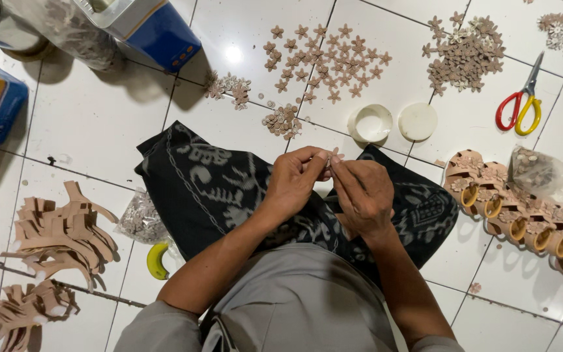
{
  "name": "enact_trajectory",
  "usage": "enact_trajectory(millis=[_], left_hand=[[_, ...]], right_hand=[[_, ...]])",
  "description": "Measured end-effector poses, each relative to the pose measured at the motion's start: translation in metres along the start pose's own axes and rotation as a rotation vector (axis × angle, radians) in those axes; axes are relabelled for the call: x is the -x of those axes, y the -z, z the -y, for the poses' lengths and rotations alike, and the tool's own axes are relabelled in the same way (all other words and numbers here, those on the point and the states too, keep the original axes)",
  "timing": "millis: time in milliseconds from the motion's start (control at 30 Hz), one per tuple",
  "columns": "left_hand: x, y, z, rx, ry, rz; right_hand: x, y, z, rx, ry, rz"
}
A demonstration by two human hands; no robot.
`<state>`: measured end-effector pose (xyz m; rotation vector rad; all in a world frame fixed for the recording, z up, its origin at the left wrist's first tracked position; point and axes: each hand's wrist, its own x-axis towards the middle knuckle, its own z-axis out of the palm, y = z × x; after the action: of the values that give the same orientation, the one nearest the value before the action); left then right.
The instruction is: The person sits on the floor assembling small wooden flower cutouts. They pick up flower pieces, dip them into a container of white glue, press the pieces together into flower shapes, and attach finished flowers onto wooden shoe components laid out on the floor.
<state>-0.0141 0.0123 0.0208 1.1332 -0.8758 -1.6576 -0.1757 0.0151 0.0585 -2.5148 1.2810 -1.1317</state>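
— What do we see of the person's clothing from the head view?

— We see a plain grey top, with short sleeves that end above the elbows.

— And over the lap?

— We see a dark cloth, black with a pale grey woven pattern of curls and bands, spread wide across both knees.

— Anything on the hands?

— We see the left hand and right hand bare, forearms uncovered, no gloves.

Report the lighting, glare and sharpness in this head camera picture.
Head view: bright overhead light, with a glare spot on the white tile floor; soft shadows fall beside the blue box and the strap pile. Left hand, right hand and flower pieces are sharp; tile lines bend slightly toward the edges.
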Motion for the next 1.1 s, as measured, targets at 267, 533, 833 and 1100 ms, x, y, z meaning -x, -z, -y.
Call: enact_trajectory(millis=[267, 533, 833, 1100], left_hand=[[-0.010, 0.005, 0.016, 0.163, 0.104, -0.051], [-0.008, 0.009, 0.016, 0.189, 0.207, -0.062], [-0.004, 0.016, 0.019, 0.232, 0.226, -0.108], [-0.006, 0.022, 0.018, 0.216, 0.242, -0.155]], right_hand=[[0.013, -0.010, -0.004, -0.090, -0.025, -0.049], [0.044, -0.013, -0.024, -0.039, -0.308, -0.110], [0.036, -0.054, -0.129, 0.311, -0.404, 0.345], [0.029, -0.061, -0.136, 0.315, -0.495, 0.463]])
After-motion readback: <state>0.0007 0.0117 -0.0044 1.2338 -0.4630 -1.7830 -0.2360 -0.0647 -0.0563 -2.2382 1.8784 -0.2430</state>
